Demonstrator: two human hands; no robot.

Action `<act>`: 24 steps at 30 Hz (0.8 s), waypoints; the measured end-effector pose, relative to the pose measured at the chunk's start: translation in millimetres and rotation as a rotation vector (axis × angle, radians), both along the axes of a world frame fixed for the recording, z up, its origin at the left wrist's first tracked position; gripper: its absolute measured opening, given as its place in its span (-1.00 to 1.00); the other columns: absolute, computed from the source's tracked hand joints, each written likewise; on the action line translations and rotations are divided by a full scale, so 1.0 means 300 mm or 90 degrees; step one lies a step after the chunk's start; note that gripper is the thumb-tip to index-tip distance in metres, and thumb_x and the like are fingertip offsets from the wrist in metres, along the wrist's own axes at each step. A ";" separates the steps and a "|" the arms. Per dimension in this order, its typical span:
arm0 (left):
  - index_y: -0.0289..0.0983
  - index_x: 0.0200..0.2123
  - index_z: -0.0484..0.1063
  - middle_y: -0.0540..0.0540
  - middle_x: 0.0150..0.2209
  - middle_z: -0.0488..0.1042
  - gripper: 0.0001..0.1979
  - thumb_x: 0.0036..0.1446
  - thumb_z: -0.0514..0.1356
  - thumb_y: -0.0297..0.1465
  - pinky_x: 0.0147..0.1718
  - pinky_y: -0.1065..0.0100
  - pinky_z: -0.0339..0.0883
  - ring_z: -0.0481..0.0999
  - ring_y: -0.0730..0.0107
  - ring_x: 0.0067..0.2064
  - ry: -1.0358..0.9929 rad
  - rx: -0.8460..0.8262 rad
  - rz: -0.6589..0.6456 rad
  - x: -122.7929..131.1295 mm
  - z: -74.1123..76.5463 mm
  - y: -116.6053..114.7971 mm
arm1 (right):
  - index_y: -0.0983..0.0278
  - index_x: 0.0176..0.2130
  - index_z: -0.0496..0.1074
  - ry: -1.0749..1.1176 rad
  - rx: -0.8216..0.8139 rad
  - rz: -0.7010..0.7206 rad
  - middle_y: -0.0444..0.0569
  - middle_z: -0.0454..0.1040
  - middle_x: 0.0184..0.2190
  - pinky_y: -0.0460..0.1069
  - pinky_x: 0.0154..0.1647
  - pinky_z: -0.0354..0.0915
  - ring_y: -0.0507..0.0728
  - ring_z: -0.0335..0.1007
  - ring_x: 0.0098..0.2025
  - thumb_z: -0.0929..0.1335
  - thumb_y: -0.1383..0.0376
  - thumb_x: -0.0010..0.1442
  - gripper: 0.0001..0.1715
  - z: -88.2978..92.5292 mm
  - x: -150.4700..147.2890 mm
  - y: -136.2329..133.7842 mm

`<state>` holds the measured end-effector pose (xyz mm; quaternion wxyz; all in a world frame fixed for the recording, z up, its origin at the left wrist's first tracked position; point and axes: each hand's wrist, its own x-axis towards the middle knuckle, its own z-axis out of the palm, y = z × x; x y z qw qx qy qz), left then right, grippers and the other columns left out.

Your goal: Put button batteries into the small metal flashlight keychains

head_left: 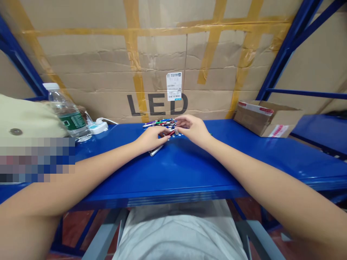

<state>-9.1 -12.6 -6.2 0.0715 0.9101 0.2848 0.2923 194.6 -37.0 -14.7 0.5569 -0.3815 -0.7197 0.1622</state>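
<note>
The person's left hand [150, 140] and right hand [191, 130] are working close together near the middle of the picture. A pile of little metal pens [159, 124] is lying on a blue metal shelf [189, 169], right in front of the fingers. The left hand is curling over and pinching a red pen [170, 133] at the edge of the pile. The right hand is bending its fingers over the pile and is touching the left hand's fingertips, but I cannot tell if it is holding anything. A silver pen [156, 150] is lying just below the left hand.

A big cardboard box [108, 61] with taped seams is standing behind the shelf, and it is showing the word LED and a white label [174, 86]. At the left, a water bottle [66, 110] is standing beside a white power strip [97, 126], and a pale green cloth [24, 119] is lying near them. At the right, a small cardboard box [267, 119] is sitting on the shelf. A light grey shirt [179, 234] is showing at the bottom.
</note>
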 end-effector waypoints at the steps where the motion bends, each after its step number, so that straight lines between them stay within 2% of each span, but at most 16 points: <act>1: -0.23 -0.17 0.53 -0.01 -0.28 0.59 -0.79 0.11 0.18 -0.45 -0.29 0.40 0.38 0.53 0.40 -0.32 -0.015 -0.007 0.002 0.002 0.003 -0.006 | 0.26 -0.15 0.47 0.021 -0.003 0.008 -0.03 0.55 -0.29 0.07 -0.15 0.46 0.13 0.52 -0.22 0.45 0.36 -0.01 -0.65 -0.001 -0.006 -0.003; 6: -0.26 -0.19 0.53 -0.02 -0.29 0.59 -0.80 0.11 0.19 -0.40 -0.31 0.41 0.39 0.52 0.42 -0.34 -0.068 -0.059 -0.001 0.006 0.007 -0.020 | 0.25 -0.25 0.47 0.091 -0.003 0.026 -0.04 0.56 -0.31 0.09 -0.12 0.46 0.13 0.52 -0.22 0.48 0.30 -0.06 -0.69 -0.006 -0.025 -0.013; 12: -0.26 -0.19 0.53 -0.03 -0.28 0.60 -0.77 0.11 0.20 -0.31 -0.25 0.35 0.42 0.54 0.37 -0.31 -0.105 -0.139 -0.006 0.006 -0.004 -0.010 | 0.27 -0.39 0.46 0.076 -0.023 0.003 -0.03 0.56 -0.34 0.09 -0.17 0.44 0.13 0.51 -0.26 0.47 0.23 -0.03 -0.81 0.002 -0.029 -0.036; 16: -0.27 -0.20 0.52 -0.06 -0.26 0.60 -0.77 0.10 0.21 -0.29 -0.25 0.32 0.43 0.55 0.34 -0.29 -0.133 -0.166 -0.010 0.007 -0.006 -0.005 | 0.27 -0.37 0.47 0.037 -0.029 -0.010 -0.03 0.57 -0.34 0.07 -0.18 0.42 0.11 0.51 -0.27 0.45 0.24 0.00 -0.83 0.008 -0.023 -0.043; 20: -0.27 -0.21 0.52 -0.07 -0.27 0.60 -0.77 0.11 0.20 -0.29 -0.27 0.31 0.44 0.56 0.33 -0.28 -0.144 -0.173 -0.010 0.003 -0.010 0.004 | 0.26 -0.35 0.49 -0.044 -0.015 -0.043 -0.04 0.58 -0.31 0.07 -0.11 0.40 0.11 0.51 -0.23 0.40 0.27 0.08 -0.91 0.015 -0.020 -0.049; 24: -0.26 -0.18 0.50 -0.05 -0.30 0.59 -0.78 0.14 0.18 -0.31 -0.27 0.31 0.43 0.55 0.35 -0.29 -0.133 -0.157 0.011 -0.005 -0.008 0.008 | 0.26 -0.16 0.48 -0.058 -0.006 -0.050 0.00 0.58 -0.21 0.06 -0.09 0.40 0.10 0.51 -0.16 0.32 0.31 0.20 -0.80 0.029 -0.005 -0.047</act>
